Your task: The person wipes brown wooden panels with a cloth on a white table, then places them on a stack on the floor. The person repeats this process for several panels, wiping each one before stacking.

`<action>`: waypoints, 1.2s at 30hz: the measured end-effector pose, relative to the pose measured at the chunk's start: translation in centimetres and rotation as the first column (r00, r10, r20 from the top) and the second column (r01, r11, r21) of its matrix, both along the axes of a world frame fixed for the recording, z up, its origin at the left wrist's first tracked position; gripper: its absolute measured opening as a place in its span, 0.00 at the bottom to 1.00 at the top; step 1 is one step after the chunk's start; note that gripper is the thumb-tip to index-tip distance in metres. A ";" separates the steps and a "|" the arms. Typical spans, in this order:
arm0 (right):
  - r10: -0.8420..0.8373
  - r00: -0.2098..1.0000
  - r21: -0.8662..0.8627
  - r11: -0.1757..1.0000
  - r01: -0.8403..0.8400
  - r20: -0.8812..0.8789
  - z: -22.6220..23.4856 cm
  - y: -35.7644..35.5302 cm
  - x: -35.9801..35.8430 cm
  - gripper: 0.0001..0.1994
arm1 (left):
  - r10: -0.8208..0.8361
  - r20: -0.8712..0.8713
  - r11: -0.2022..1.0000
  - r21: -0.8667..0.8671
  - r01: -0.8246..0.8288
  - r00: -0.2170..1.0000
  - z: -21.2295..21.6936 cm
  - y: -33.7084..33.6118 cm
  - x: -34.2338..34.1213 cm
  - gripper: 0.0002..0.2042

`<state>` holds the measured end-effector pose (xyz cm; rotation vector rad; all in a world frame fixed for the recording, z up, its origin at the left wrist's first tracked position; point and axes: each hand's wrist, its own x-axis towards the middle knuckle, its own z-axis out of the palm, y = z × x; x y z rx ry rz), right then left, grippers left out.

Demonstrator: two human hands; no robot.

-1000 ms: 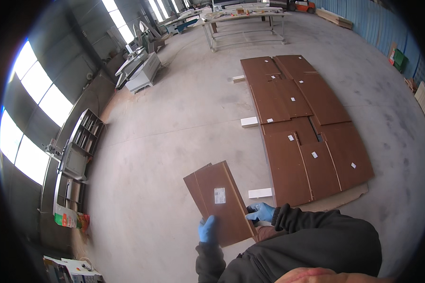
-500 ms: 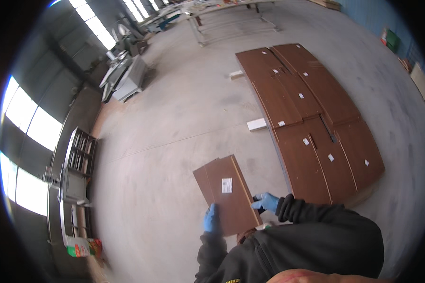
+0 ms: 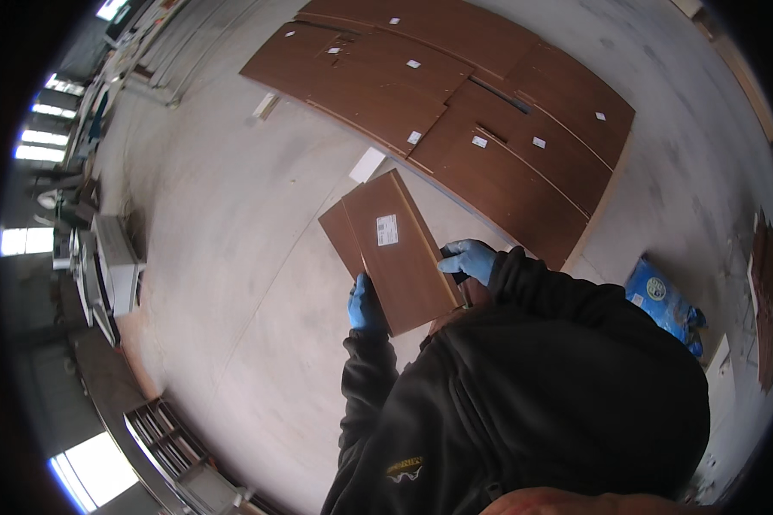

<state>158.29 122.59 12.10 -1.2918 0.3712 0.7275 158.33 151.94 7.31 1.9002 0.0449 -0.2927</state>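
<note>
At least 2 brown boards (image 3: 404,279), laid face to face with their edges offset, are held tilted in front of the person, near the middle of the view. The left hand (image 3: 366,305), in a blue glove (image 3: 357,311), is clamped on their edge at 7 o'clock, partly hidden behind it. The right hand (image 3: 470,259), gloved too, is clamped on the edge at 3 o'clock. A white label (image 3: 387,229) sits on the top face. From 11 to 2 o'clock, a low spread of larger brown panels (image 3: 489,172) lies above the floor (image 3: 232,223), dotted with white labels. A white block (image 3: 368,164) at 12 o'clock juts from under its near side. A blue bag (image 3: 661,300) lies near 3 o'clock. A pale machine (image 3: 116,262) stands at 9 o'clock and a rack (image 3: 167,438) at 8 o'clock.
</note>
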 end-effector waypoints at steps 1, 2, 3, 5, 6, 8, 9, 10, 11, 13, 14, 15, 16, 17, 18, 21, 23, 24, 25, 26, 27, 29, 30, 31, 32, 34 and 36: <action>-0.067 0.998 0.028 0.997 0.068 -0.014 -0.5 -0.6 1.4 0.16 | -0.005 -0.121 0.994 -0.111 -0.009 0.993 -0.8 -0.4 2.5 0.16; -0.134 0.990 0.037 0.990 0.136 -0.039 -1.0 -1.1 2.4 0.16 | -0.019 -0.245 0.977 -0.212 -0.035 0.969 -1.5 -0.7 4.6 0.16; -0.200 0.979 0.084 0.976 0.203 -0.039 -1.8 -1.7 3.7 0.16 | -0.061 -0.339 0.881 -0.460 -0.109 0.939 -2.2 -1.1 6.9 0.17; -0.291 0.952 0.064 0.953 0.297 -0.092 -3.6 -3.3 6.3 0.16 | 0.013 -0.348 0.901 -0.402 -0.162 0.938 -3.7 -2.8 10.8 0.18; -0.339 0.935 0.066 0.936 0.347 -0.104 -4.7 -4.4 7.9 0.17 | 0.028 -0.293 0.895 -0.419 -0.155 0.956 -4.5 -3.8 12.7 0.18; -0.407 0.909 0.114 0.902 0.416 -0.092 -7.2 -6.7 10.6 0.18 | 0.100 -0.456 0.868 -0.394 -0.301 0.884 -6.3 -5.0 16.3 0.18; -0.465 0.883 0.151 0.870 0.470 -0.070 -8.6 -7.8 12.5 0.18 | 0.102 -0.480 0.833 -0.438 -0.339 0.871 -7.1 -5.5 18.4 0.17; -0.525 0.851 0.223 0.829 0.513 -0.009 -10.1 -9.2 14.5 0.18 | 0.146 -0.546 0.838 -0.375 -0.397 0.825 -8.0 -6.2 20.4 0.17; -0.538 0.834 0.112 0.827 0.551 -0.123 -11.8 -10.7 16.8 0.18 | 0.170 -0.588 0.833 -0.343 -0.435 0.790 -9.0 -6.6 21.9 0.18; -0.588 0.801 0.073 0.799 0.596 -0.111 -15.3 -14.1 20.6 0.17 | 0.197 -0.638 0.862 -0.249 -0.442 0.745 -10.9 -7.1 25.0 0.18; -0.615 0.786 0.085 0.781 0.619 -0.069 -17.2 -16.1 22.5 0.17 | 0.243 -0.678 0.889 -0.130 -0.439 0.693 -12.2 -7.7 26.8 0.19; -0.663 0.745 0.011 0.747 0.665 -0.077 -19.4 -17.6 24.8 0.16 | 0.227 -0.648 0.920 -0.102 -0.379 0.727 -13.5 -8.3 28.0 0.18; -0.692 0.719 -0.058 0.722 0.690 -0.067 -21.7 -19.4 26.9 0.16 | 0.169 -0.633 0.944 -0.117 -0.309 0.756 -14.8 -9.1 29.0 0.18; -0.717 0.695 -0.122 0.695 0.708 -0.049 -24.0 -21.1 29.2 0.15 | 0.140 -0.637 0.962 -0.093 -0.256 0.758 -16.1 -9.9 30.2 0.18; -0.744 0.667 -0.187 0.661 0.727 -0.036 -26.4 -22.7 31.4 0.15 | 0.093 -0.613 0.982 -0.075 -0.175 0.785 -17.4 -10.4 31.5 0.18; -0.824 0.565 -0.250 0.555 0.793 -0.040 -33.6 -27.4 37.4 0.15 | 0.153 -0.719 0.953 -0.074 -0.293 0.678 -22.1 -13.8 35.1 0.18; -0.880 0.473 -0.206 0.471 0.858 -0.045 -38.6 -30.4 41.5 0.14 | 0.107 -0.757 0.979 -0.032 -0.200 0.645 -25.2 -15.7 38.0 0.18; -0.919 0.382 -0.256 0.394 0.883 -0.100 -41.0 -31.6 43.2 0.14 | 0.007 -0.712 0.993 -0.077 -0.089 0.702 -26.9 -16.8 39.4 0.19; -0.914 0.395 -0.287 0.403 0.869 -0.087 -43.2 -33.0 44.4 0.13 | -0.106 -0.647 0.992 -0.126 0.032 0.755 -28.8 -18.1 40.7 0.20; -0.918 0.393 -0.280 0.391 0.877 -0.054 -45.5 -34.2 45.7 0.13 | -0.091 -0.724 0.990 -0.138 -0.015 0.684 -30.7 -19.3 41.6 0.21; -0.924 0.380 -0.252 0.377 0.891 -0.038 -47.7 -35.5 47.1 0.13 | -0.038 -0.824 0.955 -0.195 -0.221 0.565 -32.6 -20.3 42.4 0.23; -0.936 0.349 -0.231 0.347 0.909 -0.034 -51.8 -37.3 49.5 0.13 | -0.084 -0.845 0.937 -0.248 -0.246 0.528 -36.3 -21.8 43.6 0.24; -0.944 0.328 -0.242 0.328 0.913 -0.044 -53.7 -38.1 50.4 0.13 | -0.107 -0.854 0.928 -0.270 -0.258 0.510 -38.1 -22.3 44.2 0.24; -0.951 0.306 -0.255 0.309 0.916 -0.054 -55.5 -38.8 51.4 0.13 | -0.124 -0.840 0.955 -0.245 -0.166 0.529 -39.8 -22.6 45.0 0.23; -0.954 0.294 -0.230 0.300 0.926 -0.063 -57.2 -39.4 52.2 0.14 | -0.142 -0.827 0.973 -0.216 -0.075 0.544 -41.0 -22.9 45.4 0.23; -0.964 0.253 -0.192 0.265 0.945 -0.085 -60.1 -40.5 53.8 0.14 | -0.131 -0.842 0.991 -0.113 0.066 0.523 -42.6 -23.4 45.9 0.22; -0.960 0.266 -0.150 0.276 0.949 -0.084 -62.4 -41.0 55.2 0.15 | -0.125 -0.865 0.979 -0.185 -0.079 0.485 -43.5 -23.8 46.4 0.22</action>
